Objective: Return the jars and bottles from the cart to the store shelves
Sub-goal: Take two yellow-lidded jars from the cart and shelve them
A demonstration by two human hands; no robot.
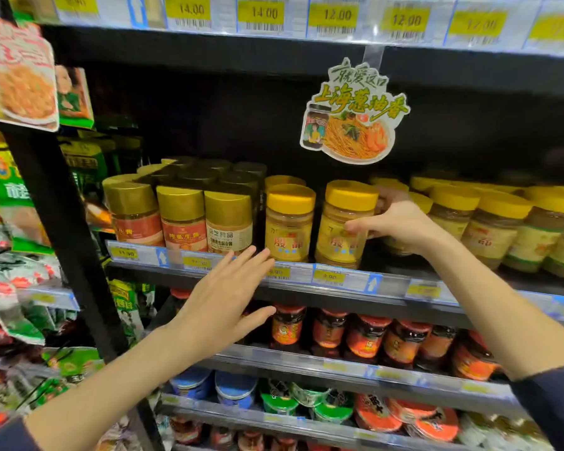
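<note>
A yellow-lidded jar [344,222] of yellow paste stands at the front edge of the middle shelf [391,289]. My right hand [401,222] grips its right side, thumb on the label, fingers hidden behind it. A matching yellow-lidded jar [288,222] stands just to its left, with a narrow gap between them. My left hand [225,294] hovers flat in front of the shelf edge below that jar, fingers spread, holding nothing. The cart is out of view.
Gold-lidded jars [181,216] fill the shelf's left part, more yellow-lidded jars [495,229] the right. A paper noodle sign [352,115] hangs above. Red-lidded sauce jars [368,336] line the shelf below. Snack bags [17,288] hang at the left.
</note>
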